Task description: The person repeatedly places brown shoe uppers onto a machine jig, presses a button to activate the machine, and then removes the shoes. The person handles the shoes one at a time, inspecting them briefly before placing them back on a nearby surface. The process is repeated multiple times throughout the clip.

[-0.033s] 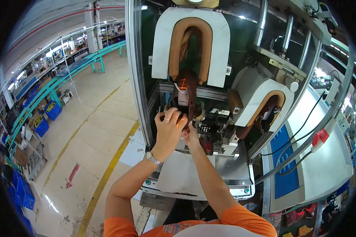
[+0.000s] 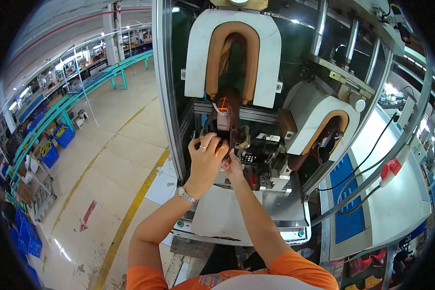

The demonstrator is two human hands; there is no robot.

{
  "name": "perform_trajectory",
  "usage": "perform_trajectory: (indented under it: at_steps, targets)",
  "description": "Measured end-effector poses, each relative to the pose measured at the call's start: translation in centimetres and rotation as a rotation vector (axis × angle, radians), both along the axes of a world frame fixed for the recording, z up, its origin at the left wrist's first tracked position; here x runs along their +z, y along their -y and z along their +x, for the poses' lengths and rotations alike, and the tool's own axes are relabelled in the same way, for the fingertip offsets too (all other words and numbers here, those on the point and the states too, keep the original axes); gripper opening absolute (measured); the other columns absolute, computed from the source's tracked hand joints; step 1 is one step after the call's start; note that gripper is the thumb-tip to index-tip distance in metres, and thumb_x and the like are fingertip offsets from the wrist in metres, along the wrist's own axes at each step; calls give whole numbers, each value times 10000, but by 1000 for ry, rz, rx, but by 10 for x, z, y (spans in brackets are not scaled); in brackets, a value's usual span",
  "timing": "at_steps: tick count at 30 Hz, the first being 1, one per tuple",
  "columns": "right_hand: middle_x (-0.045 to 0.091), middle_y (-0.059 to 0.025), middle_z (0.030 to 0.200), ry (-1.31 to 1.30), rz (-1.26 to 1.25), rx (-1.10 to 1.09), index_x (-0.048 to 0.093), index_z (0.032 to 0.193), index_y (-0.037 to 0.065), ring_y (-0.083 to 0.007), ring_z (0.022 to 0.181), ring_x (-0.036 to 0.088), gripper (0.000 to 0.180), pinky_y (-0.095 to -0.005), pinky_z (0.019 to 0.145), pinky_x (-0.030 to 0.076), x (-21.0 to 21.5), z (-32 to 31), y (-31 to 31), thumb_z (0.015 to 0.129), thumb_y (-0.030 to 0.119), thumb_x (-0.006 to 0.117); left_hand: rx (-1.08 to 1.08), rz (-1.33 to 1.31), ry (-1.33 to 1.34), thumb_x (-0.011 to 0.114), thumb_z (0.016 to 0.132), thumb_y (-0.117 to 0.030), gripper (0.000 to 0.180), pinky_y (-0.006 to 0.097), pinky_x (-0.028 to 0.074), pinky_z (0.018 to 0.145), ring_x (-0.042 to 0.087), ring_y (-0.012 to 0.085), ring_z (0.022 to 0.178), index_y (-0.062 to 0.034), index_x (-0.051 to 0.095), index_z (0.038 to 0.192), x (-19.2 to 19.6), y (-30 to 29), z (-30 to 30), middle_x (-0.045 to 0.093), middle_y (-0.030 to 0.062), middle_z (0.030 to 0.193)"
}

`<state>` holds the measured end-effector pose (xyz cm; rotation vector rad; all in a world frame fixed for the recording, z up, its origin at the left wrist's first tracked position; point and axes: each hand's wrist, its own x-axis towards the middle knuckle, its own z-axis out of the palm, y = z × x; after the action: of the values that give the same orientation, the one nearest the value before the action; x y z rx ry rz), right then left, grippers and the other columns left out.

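Note:
A dark brown leather shoe upper (image 2: 233, 107) sits below the tan U-shaped pad (image 2: 213, 63) of an upright white clamp block (image 2: 196, 58). Orange light lines fall on its pale inner part. My left hand (image 2: 205, 157), with a ring and a wristwatch, has its fingers bent over the near end of the upper. Just to the right, my right hand (image 2: 233, 166) pinches the upper's lower edge between thumb and fingers. The fingertips of both hands are partly hidden. Another brown shoe upper (image 2: 298, 159) sits in the tilted white clamp block (image 2: 302, 108) on the right.
A metal frame post (image 2: 165, 87) stands left of my hands. Below them lies a pale sheet (image 2: 222, 212) on the machine's front ledge, with a green button (image 2: 180, 224) at its left. Cables and a red-and-white handle (image 2: 390, 173) hang at the right. Blue crates (image 2: 64, 135) stand far left.

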<state>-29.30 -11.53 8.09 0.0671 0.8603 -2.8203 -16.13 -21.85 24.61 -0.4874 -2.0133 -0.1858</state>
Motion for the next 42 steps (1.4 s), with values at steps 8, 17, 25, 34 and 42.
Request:
perform_trajectory:
  at_steps: [8, 17, 25, 34, 42]
  targets:
    - [582, -9, 664, -51, 44, 23, 562, 839, 95, -93, 470, 533, 218, -232, 480, 481, -4, 1, -5, 838, 312, 546, -34, 9, 2, 549, 704, -80, 173, 441, 325, 813, 431, 223, 1042, -68, 557, 877, -7, 1, -2, 518, 64, 949]
    - [512, 5, 582, 0, 63, -31, 547, 802, 104, -113, 468, 530, 196, -262, 466, 481, -5, 2, -9, 832, 297, 565, -62, -2, 32, 586, 718, -121, 233, 434, 332, 839, 432, 258, 1056, -55, 548, 938, 2, 1, 0, 516, 95, 998]
    - [568, -68, 930, -341, 561, -131, 515, 1043, 65, -154, 820, 573, 248, -268, 727, 472, 23, 164, -92, 808, 99, 587, -53, 661, 39, 610, 696, -42, 397, 398, 309, 937, 417, 336, 1088, 3, 479, 1069, -95, 62, 62, 458, 187, 1149]
    - [574, -86, 694, -719, 934, -415, 556, 796, -5, -135, 606, 554, 82, -253, 559, 458, 171, 326, -276, 776, 61, 600, 199, 1337, 905, 691, 618, -65, 713, 358, 311, 943, 400, 287, 1104, 52, 312, 1210, -366, 142, 109, 424, 216, 1160]
    - [529, -84, 975, -967, 1567, -1000, 567, 990, 35, -122, 668, 486, 333, -229, 605, 398, 228, 269, -274, 668, -27, 627, 533, 745, 562, 577, 592, 76, 646, 433, 316, 933, 370, 362, 1133, -6, 360, 1195, -311, 108, 95, 399, 243, 1174]
